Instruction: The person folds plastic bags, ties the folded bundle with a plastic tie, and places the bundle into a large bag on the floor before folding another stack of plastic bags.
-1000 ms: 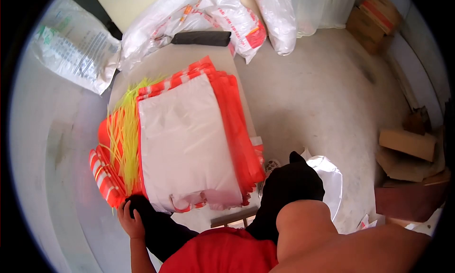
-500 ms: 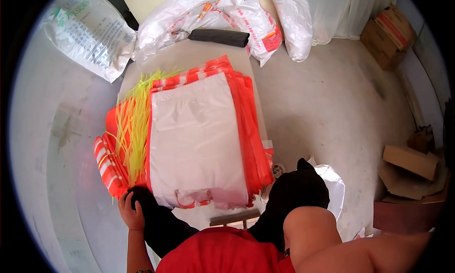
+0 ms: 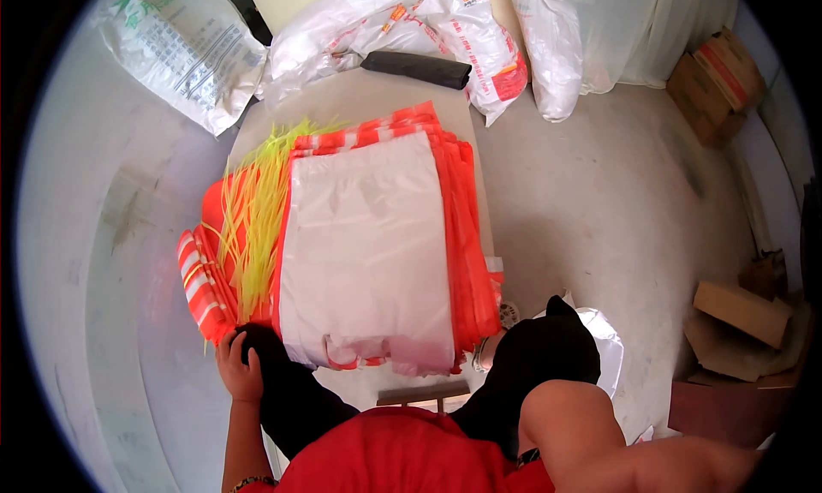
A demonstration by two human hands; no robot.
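White-topped orange stack (image 3: 370, 245) is sitting further right in frame than half a second ago, whole view shifting. It's lying centre-left on the bench (image 3: 321, 99), long axis running bottom to top. Left hand (image 3: 240, 366) is resting nearer, down-left of it, fingers loosely curled over the knee (image 3: 278, 360) beside the striped roll (image 3: 202, 289), nothing visibly gripped. Right hand is falling outside frame; can't tell its grip.

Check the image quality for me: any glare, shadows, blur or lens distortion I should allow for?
Head view: black curved borders, likely wide-lens distortion; head view: mild sheen on the white sheet, a brighter patch on the bag by the right knee; head view: soft shadow on the floor beside the table; head view: left hand clear enough, lettering on the sack soft.
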